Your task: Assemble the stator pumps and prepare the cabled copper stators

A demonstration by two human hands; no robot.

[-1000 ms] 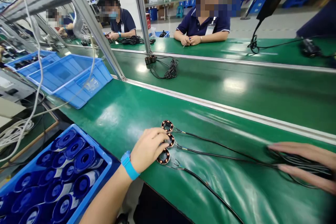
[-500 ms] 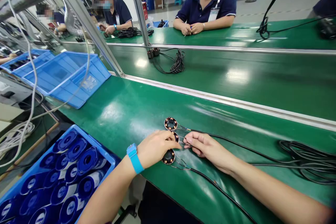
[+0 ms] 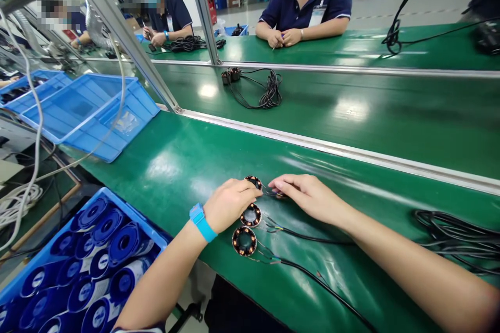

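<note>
Three round copper-wound coils lie in a row on the green bench (image 3: 175, 166): the far coil (image 3: 254, 182), the middle coil (image 3: 250, 215) and the near coil (image 3: 244, 241). Black cables (image 3: 312, 238) run from them to the right into a loose bundle (image 3: 457, 239). My left hand (image 3: 228, 205), a blue band on its wrist, rests with its fingertips on the far coil. My right hand (image 3: 310, 197) pinches the thin wires just right of that coil, fingers closed.
A blue crate of blue tape rolls (image 3: 89, 265) stands at the lower left. Empty blue trays (image 3: 89, 114) sit at the left. On the conveyor belt (image 3: 351, 109) lies another cable set (image 3: 261, 88). Several seated people work across the line.
Both hands have shifted from the middle coil to the far coil. The right hand came in from the cable bundle at the right a second ago.
</note>
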